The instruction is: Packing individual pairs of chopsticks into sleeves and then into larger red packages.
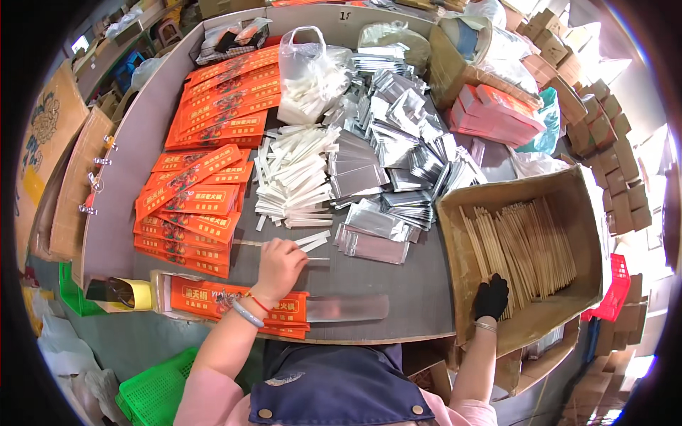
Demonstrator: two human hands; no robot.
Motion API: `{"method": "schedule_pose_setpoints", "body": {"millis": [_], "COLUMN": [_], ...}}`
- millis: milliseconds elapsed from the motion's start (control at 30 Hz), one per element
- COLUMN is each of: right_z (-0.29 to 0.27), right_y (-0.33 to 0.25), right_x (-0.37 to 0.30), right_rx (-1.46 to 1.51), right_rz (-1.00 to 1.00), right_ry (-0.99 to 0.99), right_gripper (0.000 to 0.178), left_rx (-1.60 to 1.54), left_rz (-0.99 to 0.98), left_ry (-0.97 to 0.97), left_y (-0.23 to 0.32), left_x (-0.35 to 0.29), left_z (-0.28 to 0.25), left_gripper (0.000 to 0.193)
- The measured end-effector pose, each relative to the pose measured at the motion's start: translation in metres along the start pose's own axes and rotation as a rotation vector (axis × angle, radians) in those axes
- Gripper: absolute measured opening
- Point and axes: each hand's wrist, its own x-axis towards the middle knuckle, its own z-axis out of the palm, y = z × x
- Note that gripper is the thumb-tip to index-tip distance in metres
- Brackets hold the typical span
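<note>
My left hand [279,264] is closed over the dark table, its fingers pinched together. A thin pale stick [319,258] pokes out beyond the fingertips. Below my wrist lies a stack of orange printed sleeves [213,295], with a shiny flat strip [348,309] extending from its right end. My right hand [491,298], in a black glove, reaches into a cardboard box [465,220]. Its fingers are curled at the near ends of the wooden chopsticks [536,248]; how many they grip is hidden. Small white paper packets [295,174] are heaped beyond my left hand.
Fanned orange sleeves [188,192] cover the table's left side. Silvery flat packets [405,135] pile up at the centre. A clear bag [309,85] stands behind the white packets. Grey panels [128,170] wall the table's left and back. A green basket [153,390] is below.
</note>
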Motion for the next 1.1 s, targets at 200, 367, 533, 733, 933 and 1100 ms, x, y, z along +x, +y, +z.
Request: {"method": "schedule_pose_setpoints", "body": {"millis": [200,367,533,733,933,1100], "right_z": [0.001,-0.003,-0.006,0.008,-0.007,-0.005], "right_y": [-0.018,-0.023,-0.029,-0.024,-0.027,-0.035], "right_x": [-0.007,-0.015,-0.015,-0.007,-0.015,-0.015], "right_rx": [-0.122,-0.141,-0.213,-0.177,-0.256,-0.257], "right_rz": [-0.103,-0.062,-0.027,-0.045,-0.117,-0.152], "right_ry": [0.063,0.018,0.053,0.037,0.019,0.037], "right_gripper": [0.018,0.019,0.018,0.02,0.022,0.02], "left_rx": [-0.296,-0.083,-0.053,-0.287,-0.725,-0.234], "left_rz": [0.082,0.074,0.126,0.07,-0.256,0.024], "left_ry": [0.067,-0.107,-0.131,-0.064,-0.54,-0.367], "left_y": [0.038,0.04,0.043,0.049,0.063,0.063], "left_x": [0.077,0.103,0.086,0.08,0.03,-0.026], "left_z": [0.047,0.069,0.062,0.044,-0.006,-0.007], "left_gripper": [0.013,0.025,0.031,0.02,0.017,0.033]}}
